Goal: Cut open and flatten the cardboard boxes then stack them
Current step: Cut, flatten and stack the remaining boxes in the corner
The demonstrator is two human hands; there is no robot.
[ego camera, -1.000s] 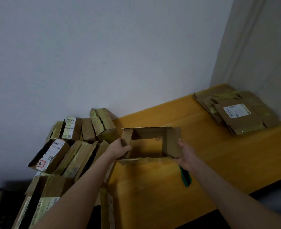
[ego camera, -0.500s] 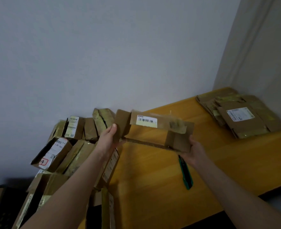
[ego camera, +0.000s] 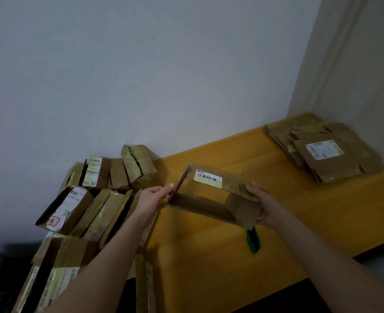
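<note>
I hold the brown cardboard box with both ends cut open above the middle of the yellow wooden table, between both hands. A second ago it stood as a square, upright sleeve that I could see straight through. It now leans over into a shallow parallelogram, with the panel carrying the white barcode label turned uppermost. The left hand meets the corrugated edge at the box's 9 o'clock with its fingers fairly straight. It presses rather than clasps, though its thumb contact is not resolved. The right hand grasps the end at 3 o'clock, thumb on top of the labelled panel and fingers wrapped beneath the folded end flap. I judge that cutting is finished for this box and flattening is roughly halfway done; the walls have yet to close onto each other. The green utility knife lies on the table at the box's 5 o'clock, partly under the right wrist. The stack of flattened brown boxes waits at 2 o'clock, well apart. The heap of uncut taped boxes remains at 9 o'clock, so much work is left.
</note>
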